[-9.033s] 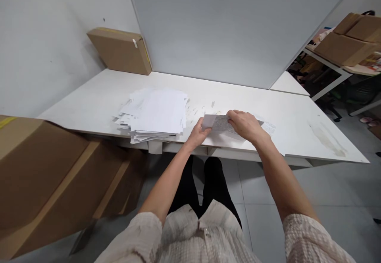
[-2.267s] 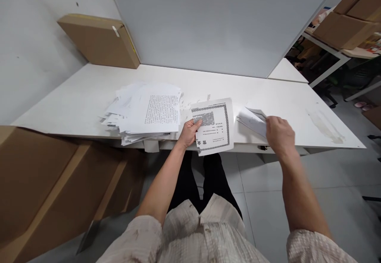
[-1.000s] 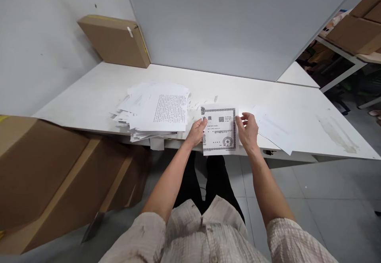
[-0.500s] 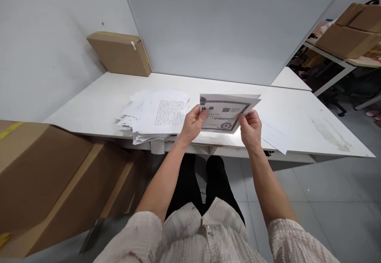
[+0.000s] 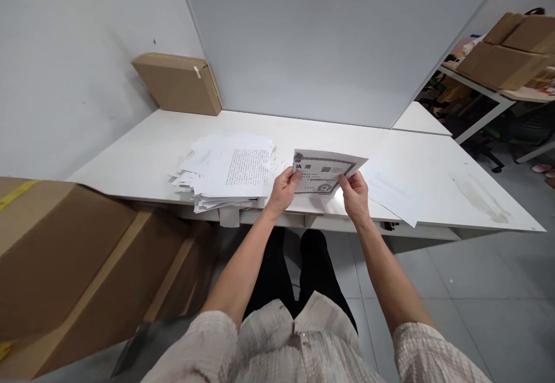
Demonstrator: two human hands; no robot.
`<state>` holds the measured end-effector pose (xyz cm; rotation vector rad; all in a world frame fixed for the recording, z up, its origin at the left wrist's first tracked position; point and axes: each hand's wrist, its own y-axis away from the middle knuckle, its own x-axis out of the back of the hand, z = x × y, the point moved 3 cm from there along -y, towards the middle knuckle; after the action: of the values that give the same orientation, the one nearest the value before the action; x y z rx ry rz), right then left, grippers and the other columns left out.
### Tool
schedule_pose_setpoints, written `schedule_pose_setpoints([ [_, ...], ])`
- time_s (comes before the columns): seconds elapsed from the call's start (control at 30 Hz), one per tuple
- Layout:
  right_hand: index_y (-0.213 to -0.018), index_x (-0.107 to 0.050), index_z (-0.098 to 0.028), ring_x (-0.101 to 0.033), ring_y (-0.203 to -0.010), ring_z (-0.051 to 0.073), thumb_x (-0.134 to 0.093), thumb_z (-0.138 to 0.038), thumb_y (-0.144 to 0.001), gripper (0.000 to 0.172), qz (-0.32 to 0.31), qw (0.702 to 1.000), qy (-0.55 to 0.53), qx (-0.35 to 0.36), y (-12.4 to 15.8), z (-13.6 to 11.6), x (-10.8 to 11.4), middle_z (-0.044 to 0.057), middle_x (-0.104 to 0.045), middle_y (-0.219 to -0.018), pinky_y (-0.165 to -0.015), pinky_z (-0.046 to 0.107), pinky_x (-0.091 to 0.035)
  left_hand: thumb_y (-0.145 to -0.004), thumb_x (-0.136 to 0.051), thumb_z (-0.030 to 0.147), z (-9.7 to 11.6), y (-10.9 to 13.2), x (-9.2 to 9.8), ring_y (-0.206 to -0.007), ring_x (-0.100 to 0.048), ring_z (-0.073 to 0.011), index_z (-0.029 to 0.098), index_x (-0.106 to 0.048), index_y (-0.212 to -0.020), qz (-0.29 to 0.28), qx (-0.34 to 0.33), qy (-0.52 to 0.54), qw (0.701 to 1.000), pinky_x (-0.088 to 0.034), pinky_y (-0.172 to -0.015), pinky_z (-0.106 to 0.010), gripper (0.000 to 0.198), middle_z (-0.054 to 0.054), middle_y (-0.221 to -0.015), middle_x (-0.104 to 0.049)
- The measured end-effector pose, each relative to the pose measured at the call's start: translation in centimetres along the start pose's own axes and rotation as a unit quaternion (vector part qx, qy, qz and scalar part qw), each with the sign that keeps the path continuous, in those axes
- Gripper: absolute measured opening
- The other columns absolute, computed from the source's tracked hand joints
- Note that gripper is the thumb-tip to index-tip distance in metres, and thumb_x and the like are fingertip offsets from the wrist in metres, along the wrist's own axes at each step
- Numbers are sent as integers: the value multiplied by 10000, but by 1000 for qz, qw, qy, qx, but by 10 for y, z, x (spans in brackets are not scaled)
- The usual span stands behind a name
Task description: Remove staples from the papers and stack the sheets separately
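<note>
Both my hands hold one printed sheet with a dark ornate border (image 5: 326, 170) just above the near edge of the white table (image 5: 425, 157). My left hand (image 5: 282, 188) pinches its left edge, thumb on top. My right hand (image 5: 355, 194) grips its lower right edge. The sheet tilts away from me, almost flat. A messy pile of printed papers (image 5: 225, 169) lies just left of my left hand. A loose white sheet (image 5: 392, 195) lies flat on the table to the right of my right hand.
A flat cardboard box (image 5: 180, 84) leans in the back left corner against a grey partition (image 5: 329, 41). A large cardboard carton (image 5: 65, 261) stands on the floor at my left. More cartons (image 5: 505, 53) sit on another table at the far right.
My right hand left the sheets at the right and joined my left hand on the bordered sheet. In the last half second the sheet came down a little and my right hand slid inward.
</note>
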<state>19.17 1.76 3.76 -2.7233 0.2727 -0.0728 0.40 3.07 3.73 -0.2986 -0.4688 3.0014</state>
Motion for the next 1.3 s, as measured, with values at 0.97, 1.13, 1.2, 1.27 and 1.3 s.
schedule_pose_setpoints([
  [0.97, -888, -517, -232, -588, -891, 176, -530, -399, -790, 193, -19, 1000, 14, -20, -6, -1, -3, 27, -631, -911, -776, 347, -478, -762, -576, 433, 3, -3, 6, -559, -381, -93, 182, -553, -633, 17, -1, -14, 1000, -339, -587, -239, 283, 27, -568, -421],
  [1.13, -1016, -515, -253, -606, -876, 191, -577, -349, -767, 274, -25, 999, 19, 9, -3, -21, 3, 37, -642, -919, -729, 341, -502, -746, -593, 441, 6, -2, 6, -496, -359, -78, 176, -472, -554, 34, 19, 9, 999, -324, -517, -230, 348, 43, -490, -353],
  [1.2, -1218, -419, -284, -608, -883, 198, -590, -337, -757, 495, -18, 999, 35, 11, 5, -28, 8, 53, -637, -980, -707, 343, -512, -740, -600, 445, 4, 3, 2, -499, -406, -78, 175, -476, -571, 29, 57, 43, 997, -356, -522, -226, 342, 43, -488, -396],
  [1.27, -1301, -355, -308, -613, -865, 199, -592, -331, -755, 596, -18, 999, 50, -6, 17, -29, 15, 62, -625, -1039, -680, 344, -523, -726, -619, 444, -2, 10, -5, -544, -488, -95, 169, -521, -633, 12, 115, 98, 988, -409, -561, -235, 306, 31, -528, -490],
  [1.3, -1287, -390, -312, -616, -853, 197, -593, -330, -755, 570, -25, 998, 51, -26, 23, -27, 18, 60, -623, -1054, -667, 343, -529, -716, -632, 440, -6, 15, -8, -589, -533, -114, 163, -547, -677, 2, 146, 128, 981, -436, -596, -249, 292, 16, -566, -542],
])
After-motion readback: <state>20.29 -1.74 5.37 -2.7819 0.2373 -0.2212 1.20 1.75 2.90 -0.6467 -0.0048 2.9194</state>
